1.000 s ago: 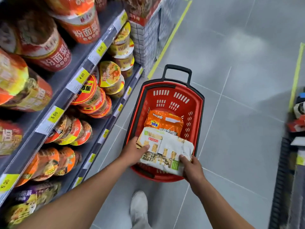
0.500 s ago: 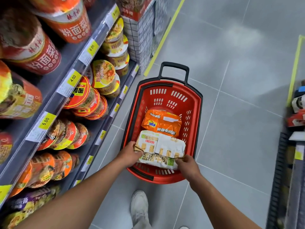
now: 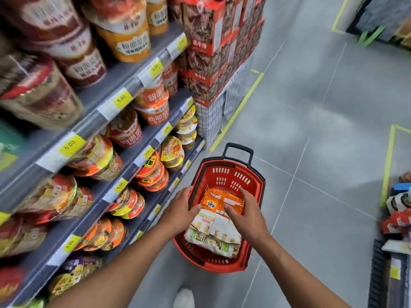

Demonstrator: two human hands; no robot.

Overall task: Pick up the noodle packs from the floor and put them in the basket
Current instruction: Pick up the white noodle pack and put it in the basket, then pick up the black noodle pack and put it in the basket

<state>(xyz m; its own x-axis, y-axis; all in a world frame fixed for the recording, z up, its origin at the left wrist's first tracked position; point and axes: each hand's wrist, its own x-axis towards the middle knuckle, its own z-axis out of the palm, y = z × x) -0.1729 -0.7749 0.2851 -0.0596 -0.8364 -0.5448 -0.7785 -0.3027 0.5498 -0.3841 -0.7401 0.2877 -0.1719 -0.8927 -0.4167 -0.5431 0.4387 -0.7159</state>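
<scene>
A red basket (image 3: 224, 174) with a black rim and handle stands on the grey floor. Inside it lie an orange noodle pack (image 3: 219, 200) at the far end and a white noodle pack (image 3: 214, 235) nearer to me, overlapping it. My left hand (image 3: 179, 211) straddles the basket's left rim, fingers outside and thumb tip touching the white pack's corner. My right hand (image 3: 248, 215) hovers with spread fingers over the orange pack and the white pack's far edge. Neither hand grips a pack.
Shelves (image 3: 124, 156) of cup and bowl noodles with yellow price tags run along the left. Stacked red boxes (image 3: 213, 52) stand beyond the shelves. Goods (image 3: 398, 210) line the right edge. My shoe (image 3: 183, 297) is on the floor below the basket.
The white pack, held by both hands over the basket's near end, now lies inside it. Both hands have let go and moved towards the orange pack. The camera has tilted up.
</scene>
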